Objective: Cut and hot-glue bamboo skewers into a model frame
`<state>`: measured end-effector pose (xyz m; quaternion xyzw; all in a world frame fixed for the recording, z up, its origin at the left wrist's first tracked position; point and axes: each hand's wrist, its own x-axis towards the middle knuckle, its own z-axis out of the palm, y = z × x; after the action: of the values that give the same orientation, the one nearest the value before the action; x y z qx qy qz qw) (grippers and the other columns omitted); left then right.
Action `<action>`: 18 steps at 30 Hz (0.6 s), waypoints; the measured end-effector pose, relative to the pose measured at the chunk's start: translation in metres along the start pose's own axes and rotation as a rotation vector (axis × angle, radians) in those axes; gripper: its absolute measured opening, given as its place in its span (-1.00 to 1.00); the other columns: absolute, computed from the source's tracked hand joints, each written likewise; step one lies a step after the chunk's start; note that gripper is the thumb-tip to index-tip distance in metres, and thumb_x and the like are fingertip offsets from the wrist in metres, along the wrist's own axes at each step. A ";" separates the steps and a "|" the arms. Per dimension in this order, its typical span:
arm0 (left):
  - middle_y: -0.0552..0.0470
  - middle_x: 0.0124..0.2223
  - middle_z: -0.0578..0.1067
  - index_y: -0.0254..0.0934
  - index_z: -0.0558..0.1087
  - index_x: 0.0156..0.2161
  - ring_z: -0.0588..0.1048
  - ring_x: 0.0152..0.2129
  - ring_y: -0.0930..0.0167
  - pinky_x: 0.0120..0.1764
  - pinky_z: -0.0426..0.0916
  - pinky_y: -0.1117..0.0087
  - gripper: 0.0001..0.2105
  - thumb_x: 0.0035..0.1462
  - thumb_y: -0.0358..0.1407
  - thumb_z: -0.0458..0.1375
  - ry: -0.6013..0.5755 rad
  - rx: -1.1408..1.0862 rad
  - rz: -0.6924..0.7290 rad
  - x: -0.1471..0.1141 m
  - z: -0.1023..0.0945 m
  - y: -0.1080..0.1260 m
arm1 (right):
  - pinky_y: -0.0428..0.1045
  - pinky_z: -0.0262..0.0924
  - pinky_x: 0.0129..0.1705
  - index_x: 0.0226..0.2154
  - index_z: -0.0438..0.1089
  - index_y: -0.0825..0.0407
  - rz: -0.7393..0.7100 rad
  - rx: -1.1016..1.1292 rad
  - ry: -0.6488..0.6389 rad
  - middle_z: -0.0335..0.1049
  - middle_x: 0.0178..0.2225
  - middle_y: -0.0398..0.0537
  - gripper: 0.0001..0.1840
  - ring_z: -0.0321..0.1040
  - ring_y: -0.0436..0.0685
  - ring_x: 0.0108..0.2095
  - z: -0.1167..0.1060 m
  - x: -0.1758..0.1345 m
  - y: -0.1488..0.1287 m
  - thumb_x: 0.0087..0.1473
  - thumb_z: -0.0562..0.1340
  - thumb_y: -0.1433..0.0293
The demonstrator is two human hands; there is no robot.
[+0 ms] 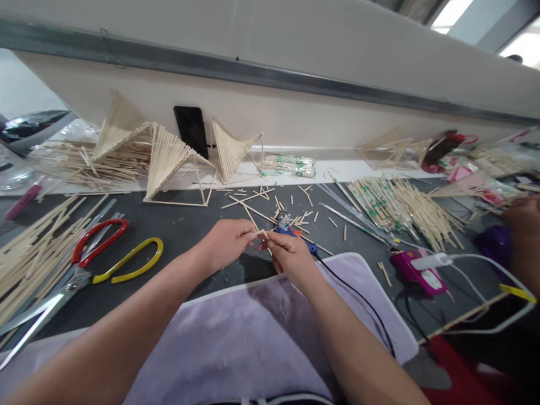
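Behind and above, a pale wall (295,121) crossed by a grey rail (253,76), with bright windows (451,14) at upper right. Below, a dark table (185,222), crowded at both sides and littered in the middle. Over its near part, a lilac cloth (211,349), likely to ruck under a forearm. Along the wall, slatted models (166,157), light-looking and liable to crack or topple if knocked. At the right edge, another person's arm (523,242), near a magenta box (415,273) with a white plug; a snagged lead possible from a reach across. At left, big scissors (80,278), blades parted, close to the left forearm: a scrape possible from a careless sweep.

At centre, left hand (230,242) and right hand (291,256), both narrowed to a fingertip pinch on thin sticks (250,216), above the table just past the cloth. Possible slip or skewed joint there from uneven grip; possible snap from too much squeeze. Just beyond the right hand, an apparent glue gun (287,226): burn possible if hot, impossible to tell. From it, a black cord (337,275) over the cloth, easily caught by the right forearm. Smallest, scattered offcuts (345,232), easily confused with any dropped piece.
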<state>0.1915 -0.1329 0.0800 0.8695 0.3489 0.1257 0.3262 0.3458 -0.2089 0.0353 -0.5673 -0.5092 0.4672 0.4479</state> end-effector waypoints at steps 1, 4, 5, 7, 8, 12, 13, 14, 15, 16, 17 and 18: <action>0.08 -0.44 0.46 -0.29 0.42 -0.45 0.39 -0.47 0.47 -0.38 0.20 0.50 -0.77 0.08 -0.35 -0.08 0.002 0.002 -0.002 0.000 0.000 0.000 | -0.20 -0.03 -0.75 -0.12 0.41 0.04 0.001 -0.006 -0.002 0.39 -0.40 -0.08 -0.63 0.02 -0.20 -0.77 0.000 0.000 0.000 0.04 0.08 0.29; 0.09 -0.44 0.46 -0.29 0.42 -0.45 0.39 -0.47 0.48 -0.38 0.19 0.50 -0.77 0.08 -0.36 -0.08 0.007 0.002 -0.004 -0.001 -0.001 0.002 | -0.20 -0.04 -0.75 -0.13 0.41 0.05 0.006 0.004 -0.002 0.39 -0.40 -0.08 -0.63 0.01 -0.20 -0.77 0.000 0.000 0.000 0.04 0.08 0.28; 0.09 -0.44 0.46 -0.29 0.42 -0.45 0.39 -0.47 0.48 -0.38 0.20 0.50 -0.77 0.08 -0.37 -0.08 0.009 0.000 -0.003 -0.001 -0.001 0.002 | -0.20 -0.04 -0.75 -0.13 0.41 0.05 0.008 0.009 0.000 0.40 -0.40 -0.07 -0.63 0.01 -0.20 -0.77 0.000 0.000 -0.001 0.04 0.09 0.28; 0.09 -0.45 0.46 -0.29 0.42 -0.45 0.39 -0.47 0.48 -0.38 0.20 0.50 -0.77 0.07 -0.37 -0.07 0.011 -0.003 0.002 -0.001 -0.001 0.003 | -0.20 -0.04 -0.75 -0.13 0.41 0.05 0.013 0.015 0.002 0.40 -0.39 -0.07 -0.63 0.01 -0.19 -0.77 0.000 0.000 -0.001 0.03 0.09 0.27; 0.09 -0.45 0.46 -0.29 0.42 -0.45 0.39 -0.47 0.48 -0.38 0.19 0.50 -0.77 0.07 -0.37 -0.07 0.012 -0.002 0.004 -0.001 -0.001 0.003 | -0.19 -0.04 -0.75 -0.14 0.41 0.05 0.015 0.015 0.002 0.40 -0.39 -0.07 -0.63 0.01 -0.19 -0.77 0.000 0.000 -0.001 0.03 0.09 0.28; 0.09 -0.45 0.46 -0.29 0.43 -0.45 0.38 -0.47 0.48 -0.39 0.18 0.50 -0.76 0.08 -0.37 -0.08 0.009 -0.002 0.000 0.000 0.000 0.001 | -0.19 -0.03 -0.75 -0.13 0.41 0.04 0.007 0.005 0.001 0.40 -0.40 -0.08 -0.64 0.02 -0.19 -0.78 0.000 0.000 -0.001 0.04 0.09 0.30; 0.09 -0.45 0.46 -0.29 0.43 -0.45 0.38 -0.47 0.48 -0.39 0.18 0.51 -0.76 0.08 -0.37 -0.08 0.007 -0.004 0.000 0.000 0.000 0.001 | -0.19 -0.03 -0.75 -0.13 0.41 0.04 0.005 0.001 0.004 0.40 -0.40 -0.08 -0.64 0.02 -0.19 -0.78 0.000 0.000 -0.001 0.04 0.09 0.30; 0.10 -0.45 0.46 -0.29 0.43 -0.44 0.38 -0.47 0.48 -0.40 0.18 0.51 -0.76 0.08 -0.36 -0.08 0.004 -0.006 0.002 0.000 0.000 0.000 | -0.19 -0.03 -0.75 -0.13 0.41 0.04 0.006 -0.001 0.007 0.40 -0.40 -0.08 -0.64 0.02 -0.19 -0.78 0.000 0.000 0.000 0.04 0.09 0.30; 0.10 -0.44 0.46 -0.29 0.44 -0.43 0.39 -0.47 0.48 -0.40 0.17 0.51 -0.76 0.09 -0.35 -0.08 -0.003 -0.007 0.006 0.000 0.000 -0.001 | -0.19 -0.04 -0.76 -0.13 0.41 0.04 0.010 0.000 0.008 0.40 -0.40 -0.08 -0.64 0.02 -0.19 -0.78 0.000 0.000 0.000 0.04 0.09 0.31; 0.10 -0.44 0.46 -0.28 0.44 -0.43 0.39 -0.46 0.48 -0.40 0.17 0.51 -0.76 0.09 -0.34 -0.08 -0.009 -0.005 0.008 0.001 0.000 -0.002 | -0.19 -0.04 -0.76 -0.12 0.40 0.04 0.015 0.000 0.008 0.40 -0.39 -0.08 -0.64 0.02 -0.19 -0.78 0.000 0.000 0.000 0.04 0.09 0.31; 0.10 -0.43 0.46 -0.28 0.45 -0.42 0.39 -0.46 0.48 -0.40 0.17 0.51 -0.75 0.09 -0.33 -0.08 -0.015 0.002 0.010 0.001 0.000 -0.003 | -0.19 -0.04 -0.76 -0.12 0.40 0.04 0.021 -0.001 0.009 0.40 -0.39 -0.08 -0.64 0.02 -0.19 -0.78 0.000 0.001 0.001 0.04 0.09 0.31; 0.09 -0.43 0.47 -0.27 0.45 -0.41 0.39 -0.46 0.47 -0.40 0.17 0.51 -0.75 0.10 -0.32 -0.08 -0.020 0.013 0.012 0.001 0.000 -0.003 | -0.19 -0.04 -0.76 -0.12 0.40 0.03 0.025 -0.004 0.011 0.41 -0.39 -0.08 -0.64 0.02 -0.19 -0.78 0.000 0.001 0.001 0.03 0.09 0.31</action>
<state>0.1907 -0.1300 0.0779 0.8749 0.3412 0.1166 0.3233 0.3458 -0.2080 0.0338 -0.5772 -0.5005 0.4686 0.4436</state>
